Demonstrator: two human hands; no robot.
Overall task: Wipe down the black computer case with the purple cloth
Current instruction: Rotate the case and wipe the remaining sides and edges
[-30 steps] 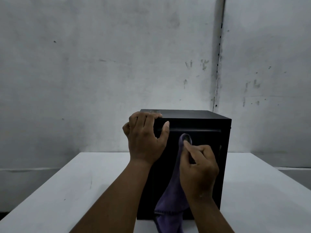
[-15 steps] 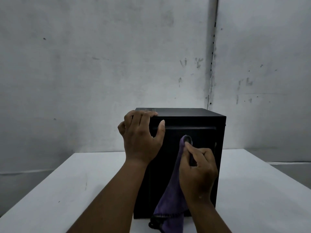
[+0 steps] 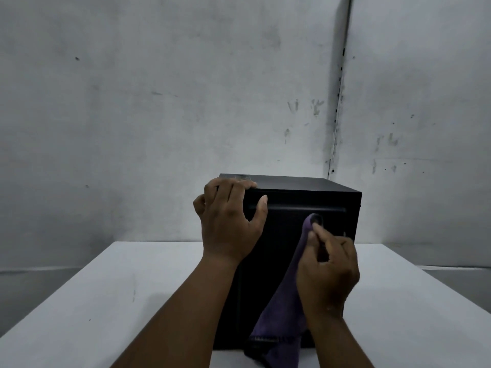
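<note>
Purple cloth (image 3: 281,317), soft and hemmed with a dark stitched edge, hung against the front of the boxy black case (image 3: 295,261) on the white table (image 3: 106,301). Over the last second little had shifted: the right hand (image 3: 328,272) stayed pinching the cloth, its tip pressed below the case's top edge, so wiping seemed barely under way. The left hand (image 3: 228,221) remained curled over the case's top corner, steadying the smooth matte shell.
</note>
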